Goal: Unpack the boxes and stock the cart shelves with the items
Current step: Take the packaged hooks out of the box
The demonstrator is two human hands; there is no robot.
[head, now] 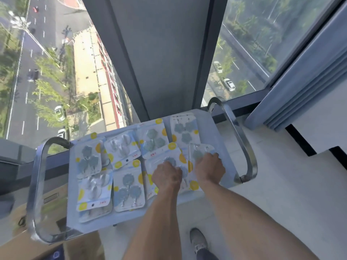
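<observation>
Two bare forearms reach down from the bottom of the frame to the top shelf (223, 126) of a cart parked against a high-rise window. A grey shoe (198, 239) stands on the pale floor (281, 184) below them. The left hand (167, 177) rests knuckles-up on a hook pack (165, 156) near the shelf's middle, fingers curled down onto it; whether they grip or merely press cannot be told. The right hand (210, 168) curls its fingers over a second pack (201, 152) just to the right, which overlaps the first. Each pack is a white card dotted with yellow circles under a clear blister, holding either blue-grey flower-shaped hooks or clear ones. Further packs cover the shelf in rough rows, some overlapping: a blue-hook pack at far left (88, 159), a clear-hook pack beside it (122, 146), another blue one at the near edge (129, 186). Curved metal handles (37, 184) frame both ends of the cart. A cardboard box (20, 239) sits on the floor at lower left
</observation>
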